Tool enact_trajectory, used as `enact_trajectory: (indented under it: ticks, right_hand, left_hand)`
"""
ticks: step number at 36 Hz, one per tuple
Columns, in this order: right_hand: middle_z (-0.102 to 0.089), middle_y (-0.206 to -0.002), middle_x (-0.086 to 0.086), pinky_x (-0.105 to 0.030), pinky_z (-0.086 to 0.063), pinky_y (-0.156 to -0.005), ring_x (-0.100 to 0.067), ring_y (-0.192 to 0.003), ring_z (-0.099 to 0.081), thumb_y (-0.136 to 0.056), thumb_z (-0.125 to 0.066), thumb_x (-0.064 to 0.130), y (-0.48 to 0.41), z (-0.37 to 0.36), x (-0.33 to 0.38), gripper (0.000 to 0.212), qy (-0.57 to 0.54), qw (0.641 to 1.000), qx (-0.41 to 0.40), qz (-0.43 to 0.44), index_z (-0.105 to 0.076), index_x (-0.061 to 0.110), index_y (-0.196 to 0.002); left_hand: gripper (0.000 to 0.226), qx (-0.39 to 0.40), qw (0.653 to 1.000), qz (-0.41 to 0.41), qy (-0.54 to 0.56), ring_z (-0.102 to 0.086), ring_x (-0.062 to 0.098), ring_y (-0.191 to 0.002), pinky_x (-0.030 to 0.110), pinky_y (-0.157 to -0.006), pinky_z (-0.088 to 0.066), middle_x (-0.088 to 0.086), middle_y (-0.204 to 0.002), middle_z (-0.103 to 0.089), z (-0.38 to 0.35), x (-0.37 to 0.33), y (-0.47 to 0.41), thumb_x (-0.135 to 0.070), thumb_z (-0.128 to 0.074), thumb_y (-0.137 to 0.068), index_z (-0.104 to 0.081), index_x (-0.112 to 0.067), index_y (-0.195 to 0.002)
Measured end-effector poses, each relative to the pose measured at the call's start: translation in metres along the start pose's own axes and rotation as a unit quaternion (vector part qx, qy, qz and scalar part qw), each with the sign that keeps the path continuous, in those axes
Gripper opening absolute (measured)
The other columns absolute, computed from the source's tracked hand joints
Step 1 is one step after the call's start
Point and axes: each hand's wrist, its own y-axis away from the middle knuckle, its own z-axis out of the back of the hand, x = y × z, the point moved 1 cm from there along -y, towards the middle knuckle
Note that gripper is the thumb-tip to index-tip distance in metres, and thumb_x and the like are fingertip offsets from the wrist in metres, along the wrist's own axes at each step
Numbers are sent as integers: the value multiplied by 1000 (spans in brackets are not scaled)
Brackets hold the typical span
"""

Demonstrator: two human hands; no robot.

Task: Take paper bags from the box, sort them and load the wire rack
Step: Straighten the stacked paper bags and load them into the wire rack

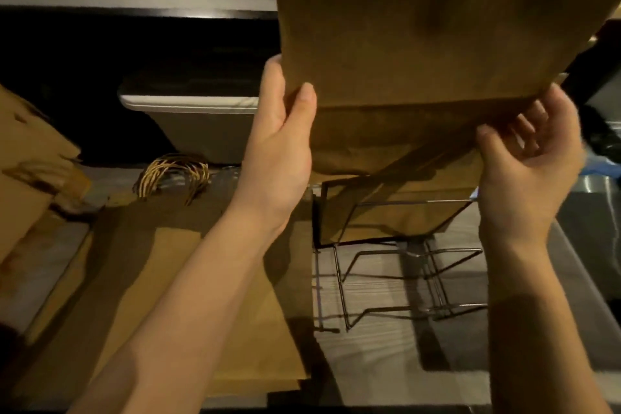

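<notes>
Dim grey counter (386, 356) under wire rack (396, 279)

Dim warm light, deep shadows at the back — soft blur, wide-angle bending at edges

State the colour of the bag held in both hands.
The bag is brown; head view shows it.

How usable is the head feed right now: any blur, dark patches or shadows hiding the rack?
Head view: the light is dim and warm. The raised paper bags are smeared by motion blur, while the left hand and right hand are fairly sharp. The front wires of the wire rack read clearly, but its rear sits in the bags' shadow. Dark shadows cross the flat bags on the table.
</notes>
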Motion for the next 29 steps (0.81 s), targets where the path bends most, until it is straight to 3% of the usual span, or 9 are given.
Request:
enact_trajectory:
  ticks: [4,7,10,13,16,19,22,27,29]
  right_hand:
    - [-54,-126,3,-33,-46,-101,-8,-120,-52,-82,-57,1,-1,5,-29,54,45,998,-49,-9,-45,8,-134]
    - [-52,-132,-8,-39,-44,-103,-14,-124,-50,-80,-57,6,2,10,-51,56,51,996,-49,-54,-44,7,-135]
    - [-53,-128,-7,-41,-44,-104,-14,-122,-52,-80,-55,-2,9,13,-64,49,58,994,-39,-81,-45,15,-125]
    - [-51,-123,3,-45,-47,-99,-17,-119,-55,-80,-54,-9,14,16,-69,57,38,992,-27,-113,-38,34,-112]
    - [-51,-128,-2,-45,-49,-97,-14,-116,-57,-81,-53,-9,12,19,-71,64,13,989,-18,-147,-33,33,-125]
    - [-52,-130,-4,-26,-52,-91,-10,-113,-57,-87,-53,-5,1,22,-71,65,-28,982,6,-188,-27,23,-140]
    - [-55,-126,2,-18,-48,-84,-9,-113,-56,-93,-54,10,-12,23,-73,51,-66,975,55,-207,-36,17,-140]
    - [-50,-131,6,-17,-48,-86,-3,-115,-54,-94,-55,21,-14,15,-72,50,-98,970,86,-206,-32,20,-139]
    - [-50,-129,9,-15,-47,-87,1,-113,-54,-94,-55,20,-14,13,-69,49,-100,972,91,-190,-30,23,-136]
  left_hand:
    - [34,9,998,39,-49,-41,-9,-122,12,-103,-33,-25,-129,-45,-16,18,-2,-20,-31,-103,-30,-46,-126]
    - [47,11,993,92,-74,-28,-3,-135,21,-112,-24,-18,-148,-31,-21,38,2,-24,-31,-103,-17,-36,-146]
    - [56,19,988,127,-83,-18,-4,-137,26,-115,-17,-26,-149,-17,-24,52,8,-24,-34,-103,-5,-40,-148]
    - [68,13,990,115,-85,-26,3,-139,39,-116,-23,-16,-155,-19,-27,59,13,-18,-39,-101,3,-54,-141]
    - [72,-1,988,125,-90,-34,9,-136,47,-113,-30,-8,-154,-26,-26,65,11,-21,-45,-99,2,-55,-142]
    - [56,5,985,153,-83,-47,9,-125,43,-107,-40,-8,-139,-47,-27,67,5,-24,-48,-97,-21,-36,-145]
    - [33,5,983,165,-78,-53,11,-118,42,-105,-42,-8,-126,-56,-28,68,-2,-27,-49,-97,-37,-36,-126]
    - [31,12,986,139,-93,-48,-12,-106,13,-89,-36,-22,-119,-49,-34,70,-3,-27,-38,-101,-31,-38,-129]
    - [28,5,988,126,-90,-46,-13,-106,11,-86,-34,-22,-121,-47,-36,69,-2,-26,-35,-102,-30,-46,-121]
